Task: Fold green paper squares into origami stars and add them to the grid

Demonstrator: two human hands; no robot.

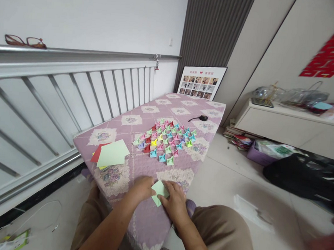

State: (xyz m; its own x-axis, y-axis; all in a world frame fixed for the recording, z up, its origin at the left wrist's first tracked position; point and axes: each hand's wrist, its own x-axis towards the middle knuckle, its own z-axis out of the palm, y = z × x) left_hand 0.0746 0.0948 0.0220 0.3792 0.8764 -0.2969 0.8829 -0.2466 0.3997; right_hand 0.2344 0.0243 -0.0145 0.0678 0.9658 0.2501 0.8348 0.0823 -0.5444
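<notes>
One green square (159,188), probably light paper that creases easily, is best held at its left and right edges, where the left hand (144,188) and right hand (176,201) pinch it.

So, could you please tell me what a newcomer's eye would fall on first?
Probably the cluster of multicoloured folded paper pieces, spread across the middle of the purple-covered table. The large red cut-out high on the right would likely come next, then the pale green paper at the table's near end.

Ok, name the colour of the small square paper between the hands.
The square paper is pale green, clearest in the head view.
</notes>
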